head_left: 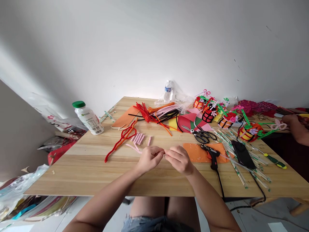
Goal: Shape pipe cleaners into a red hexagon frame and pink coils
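Over the front middle of the table, my left hand and my right hand meet fingertip to fingertip. Both are closed in a pinch; whatever sits between the fingers is too small and hidden to name. Just beyond my left hand lies a row of short pink fuzzy coils, with one separate pink coil to their right. Loose pink pipe cleaner pieces rest nearby. Farther left are bent red pipe cleaners. A black glue gun lies right of my right hand on an orange sheet.
Scissors, bundled pipe cleaners and several decorated little baskets occupy the back and right. Glue sticks in wrappers, a phone and a screwdriver lie right. A white bottle stands left. Another person's hand shows far right.
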Tool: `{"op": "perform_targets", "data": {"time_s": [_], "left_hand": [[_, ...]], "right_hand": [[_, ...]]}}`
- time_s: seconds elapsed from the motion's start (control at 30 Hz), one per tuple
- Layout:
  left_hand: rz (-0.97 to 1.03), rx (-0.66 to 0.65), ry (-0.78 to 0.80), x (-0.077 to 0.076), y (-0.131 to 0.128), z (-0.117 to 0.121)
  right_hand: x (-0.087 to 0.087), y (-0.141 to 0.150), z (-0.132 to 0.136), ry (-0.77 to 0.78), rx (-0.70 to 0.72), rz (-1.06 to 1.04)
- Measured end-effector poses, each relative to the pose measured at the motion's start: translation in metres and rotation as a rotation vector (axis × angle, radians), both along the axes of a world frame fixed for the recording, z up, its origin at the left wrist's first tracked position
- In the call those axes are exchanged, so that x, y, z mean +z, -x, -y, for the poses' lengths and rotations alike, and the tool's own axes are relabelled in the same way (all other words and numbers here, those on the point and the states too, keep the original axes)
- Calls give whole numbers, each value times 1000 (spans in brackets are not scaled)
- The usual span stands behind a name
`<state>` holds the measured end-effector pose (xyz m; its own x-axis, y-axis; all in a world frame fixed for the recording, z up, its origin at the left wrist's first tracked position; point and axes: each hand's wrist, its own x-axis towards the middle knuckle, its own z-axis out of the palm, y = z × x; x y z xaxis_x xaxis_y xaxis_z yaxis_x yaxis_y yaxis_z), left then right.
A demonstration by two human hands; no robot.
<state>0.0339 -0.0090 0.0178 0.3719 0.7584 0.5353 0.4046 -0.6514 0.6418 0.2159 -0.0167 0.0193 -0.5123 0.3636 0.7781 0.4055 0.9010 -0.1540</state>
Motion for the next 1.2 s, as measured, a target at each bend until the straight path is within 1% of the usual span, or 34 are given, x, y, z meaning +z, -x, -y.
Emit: {"op": "perform_targets", "data": {"time_s": [0.03,0.1,0.17,0.2,0.23,0.3,0.4,0.47,0.5,0.57,0.77,0.83,0.9,1.0,1.07,1.2], "left_hand": [[2,6,-1,-1,0,-1],[-36,41,-73,-4,-1,-2],[-106,89,-214,-7,-2,-4],[-142,113,-294,-9,-2,-5],[-176,137,-374,-10,-3,-6],[-235,183,-517,-13,-2,-7],[-313,216,-670,-15,-1,-9],[-354,207,-729,-16,0,-10],[-373,197,-744,-16,0,-10],[-402,180,-751,-15,1,-11],[-435,151,-761,-12,0,-10],[-438,157,-765,-12,-1,-9],[-443,163,-753,-13,-1,-9],[-429,163,-701,-13,-2,-9],[-376,150,-636,-11,-2,-8],[-254,88,-445,-4,-1,-5]], "right_hand": [[0,1,0,7,-33,-4],[-2,2,-1,62,-119,-69],[-5,4,-4,150,-201,-155],[-6,4,-4,218,-232,-201],[-8,5,-5,307,-255,-253],[-9,6,-6,566,-244,-371],[-7,5,-8,1016,-116,-544],[-4,4,-9,1221,-25,-633],[-3,3,-10,1278,3,-668],[-3,1,-11,1339,28,-703],[-7,0,-12,1475,33,-716],[-9,1,-12,1494,38,-757],[-11,3,-13,1476,32,-799],[-12,6,-13,1354,1,-792],[-10,8,-10,1168,-13,-710],[-1,8,-3,644,1,-421]]}}
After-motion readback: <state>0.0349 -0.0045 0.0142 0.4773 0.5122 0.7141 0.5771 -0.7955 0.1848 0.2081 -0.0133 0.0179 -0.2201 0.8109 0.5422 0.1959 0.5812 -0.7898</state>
